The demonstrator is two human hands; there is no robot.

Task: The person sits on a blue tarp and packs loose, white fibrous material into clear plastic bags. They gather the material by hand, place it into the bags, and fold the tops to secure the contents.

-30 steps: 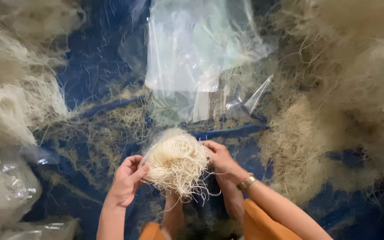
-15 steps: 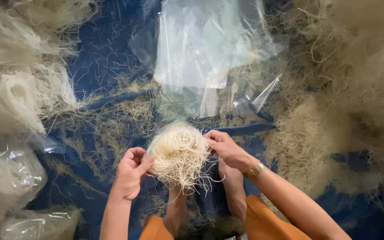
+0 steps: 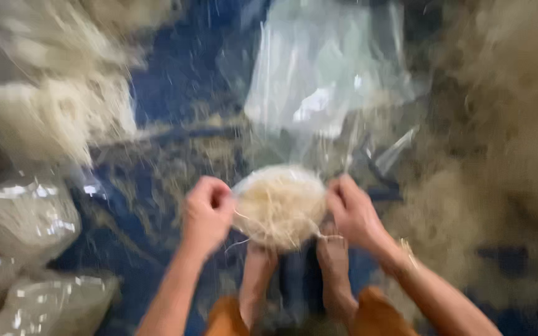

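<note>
The picture is blurred by motion. A round bundle of pale dry noodle-like strands (image 3: 279, 205) sits between both hands, low in the middle of the view. My left hand (image 3: 207, 213) grips its left side, fingers curled. My right hand (image 3: 353, 211) holds the right side; a bracelet shows on that wrist. A thin clear film seems to lie over the bundle's top. My two bare feet (image 3: 294, 274) rest just under the bundle on the blue sheet (image 3: 175, 81).
A pile of clear plastic bags (image 3: 325, 81) lies ahead. Filled bags of strands (image 3: 23, 218) stack at the left, with loose bundles (image 3: 45, 115) above them. A large heap of loose strands (image 3: 505, 155) fills the right side.
The view has swung and blurred. The bundle looks rounder and more compact, with fewer strands hanging below. Both hands stay on its sides.
</note>
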